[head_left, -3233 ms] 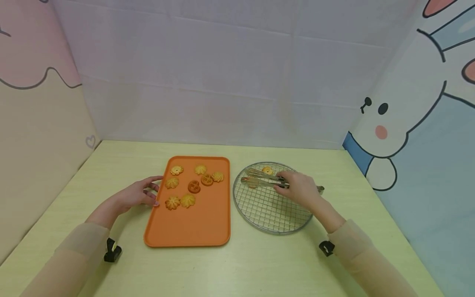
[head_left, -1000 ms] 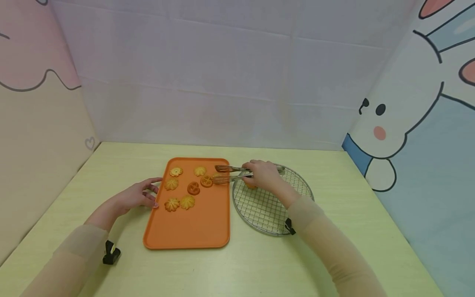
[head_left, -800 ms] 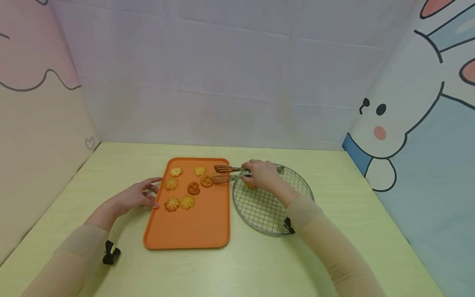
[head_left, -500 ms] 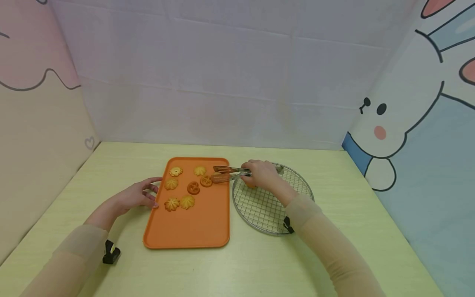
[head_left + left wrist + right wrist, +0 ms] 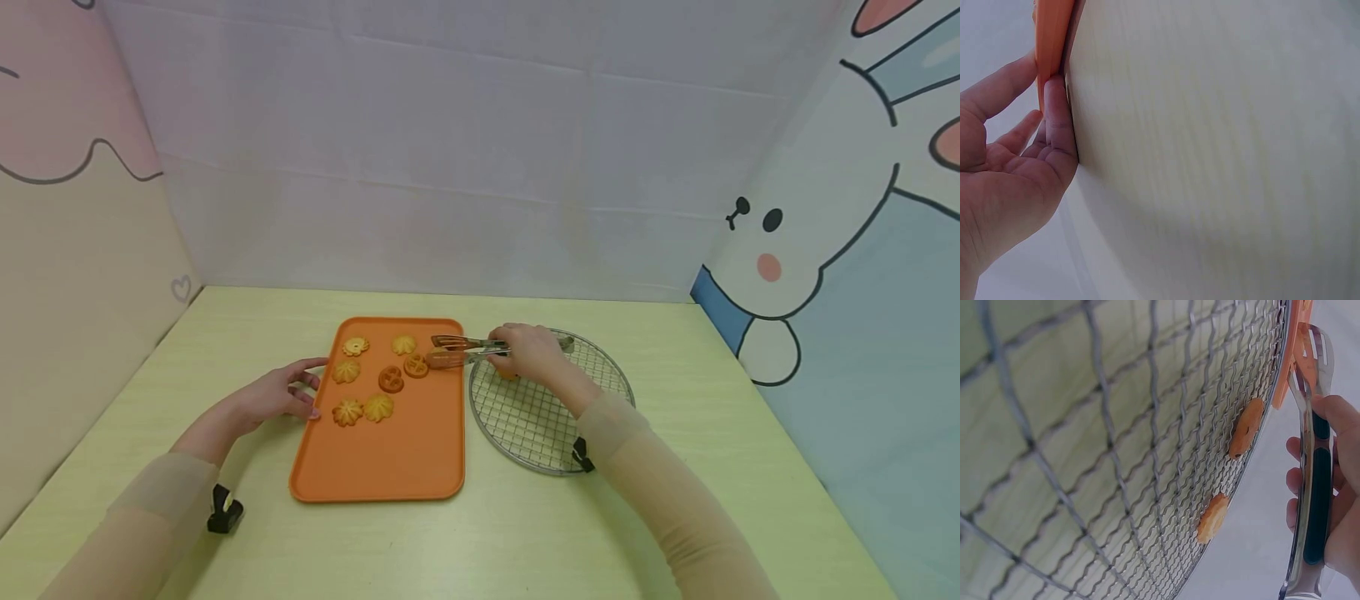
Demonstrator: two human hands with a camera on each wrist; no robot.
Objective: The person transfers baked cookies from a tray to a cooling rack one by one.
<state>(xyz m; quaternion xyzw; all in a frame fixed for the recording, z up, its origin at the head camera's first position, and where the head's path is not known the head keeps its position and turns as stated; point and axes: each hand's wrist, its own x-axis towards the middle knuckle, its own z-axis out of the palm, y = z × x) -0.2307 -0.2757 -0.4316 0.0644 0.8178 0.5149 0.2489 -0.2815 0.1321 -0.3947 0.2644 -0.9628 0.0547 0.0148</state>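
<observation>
My left hand (image 5: 273, 396) touches the left rim of an orange tray (image 5: 382, 467), its fingers loosely bent and spread along the edge. In the left wrist view, fingertips lie right at the tray's side, close over the tabletop. Several cookies, some yellow flower-shaped and some round brown like this cookie (image 5: 391, 379), lie on the tray. My right hand (image 5: 532, 354) grips metal tongs (image 5: 1310, 500) with dark green grips. Their slotted tips are apart and overlap the tray's upper right edge, covering that spot. Beneath this hand, a round wire rack (image 5: 536, 442) bears a cookie (image 5: 1247, 428) and a paler cookie (image 5: 1213, 517).
The rack stands just right of the tray on a pale wood-look table (image 5: 360, 550). A white cloth wall (image 5: 420, 192) rises behind the table. Printed panels flank both sides, the right panel (image 5: 862, 333) showing a cartoon rabbit.
Over about three seconds my right hand has moved the tongs left, from above the rack to the tray's right edge. During the last second it has stayed nearly still. The left hand keeps its place.
</observation>
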